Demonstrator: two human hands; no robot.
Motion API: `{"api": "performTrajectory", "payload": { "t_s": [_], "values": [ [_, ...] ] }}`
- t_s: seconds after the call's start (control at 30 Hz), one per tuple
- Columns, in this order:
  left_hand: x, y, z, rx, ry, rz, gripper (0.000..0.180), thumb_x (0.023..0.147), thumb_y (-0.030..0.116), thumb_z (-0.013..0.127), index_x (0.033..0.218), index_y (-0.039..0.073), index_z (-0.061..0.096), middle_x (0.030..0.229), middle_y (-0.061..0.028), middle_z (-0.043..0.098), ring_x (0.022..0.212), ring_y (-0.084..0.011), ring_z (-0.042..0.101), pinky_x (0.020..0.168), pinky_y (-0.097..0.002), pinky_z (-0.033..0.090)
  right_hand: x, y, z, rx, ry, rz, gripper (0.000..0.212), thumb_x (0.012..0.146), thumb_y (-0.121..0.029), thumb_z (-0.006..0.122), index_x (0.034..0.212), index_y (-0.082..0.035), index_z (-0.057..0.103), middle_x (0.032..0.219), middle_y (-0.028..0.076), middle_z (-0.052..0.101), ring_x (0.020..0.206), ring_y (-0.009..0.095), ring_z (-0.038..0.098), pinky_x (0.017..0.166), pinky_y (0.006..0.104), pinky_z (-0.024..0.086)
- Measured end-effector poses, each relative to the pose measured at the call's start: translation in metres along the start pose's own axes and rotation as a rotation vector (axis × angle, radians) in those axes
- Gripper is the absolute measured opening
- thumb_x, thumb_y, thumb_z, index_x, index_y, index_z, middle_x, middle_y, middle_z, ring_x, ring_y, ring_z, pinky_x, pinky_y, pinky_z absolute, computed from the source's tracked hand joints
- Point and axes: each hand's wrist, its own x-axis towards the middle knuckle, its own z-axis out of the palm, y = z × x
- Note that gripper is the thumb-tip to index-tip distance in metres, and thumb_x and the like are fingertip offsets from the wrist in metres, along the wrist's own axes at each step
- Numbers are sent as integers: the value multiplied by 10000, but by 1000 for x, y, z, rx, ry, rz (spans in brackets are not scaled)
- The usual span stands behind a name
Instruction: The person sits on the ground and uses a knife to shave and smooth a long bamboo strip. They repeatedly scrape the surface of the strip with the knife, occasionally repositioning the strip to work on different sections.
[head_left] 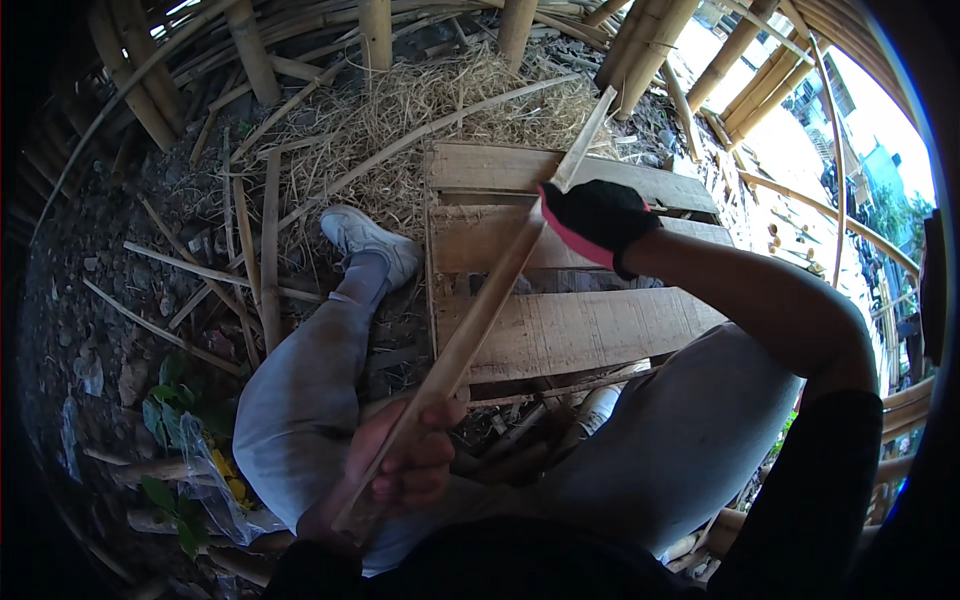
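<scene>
Worktop: pretty much dead center
Bamboo strip: slants across over it
Straw: heaped just behind
Shoe: left of worktop

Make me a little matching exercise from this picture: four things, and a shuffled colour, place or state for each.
Things:
1. Left hand
2. Right hand
3. Shoe
4. Shavings

Descriptions:
A. White, left of the slatted wooden platform
B. Heaped near the bamboo posts
C. Bare, gripping the bamboo strip
D. Gloved in black and pink

Right pairs: 1-C, 2-D, 3-A, 4-B
</scene>
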Motion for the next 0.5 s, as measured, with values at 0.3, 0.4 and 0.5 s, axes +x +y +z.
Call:
{"api": "performTrajectory", "payload": {
  "t_s": [0.3, 0.4, 0.5],
  "values": [
    [-1, 6, 1, 27, -15, -76, 282, 1080, 399, 339, 1053, 135, 433, 567, -22, 449, 388, -139, 477, 345, -252, 396, -64, -75, -7, -12, -175, -340, 631, 1008, -597, 298, 1011, -127, 719, 869, 165, 713, 857, 358, 693, 838, 462, 526],
    [-5, 5, 16, 250, 171, 24, 328, 1072, 469, 341, 1060, 156, 438, 547, 19, 411, 371, -88, 415, 328, -217, 319, -71, -84, -25, -31, -127, -456, 646, 942, -688, 403, 974, -130, 729, 866, 122, 719, 829, 321, 704, 798, 434, 542],
    [-8, 2, 22, 476, 327, 30, 361, 1062, 515, 347, 1051, 168, 449, 529, 57, 357, 361, -45, 320, 325, -202, 223, -69, -85, -28, -14, -23, -502, 629, 848, -703, 577, 1112, -146, 701, 868, 93, 709, 819, 288, 705, 742, 381, 545]
  ]
}}
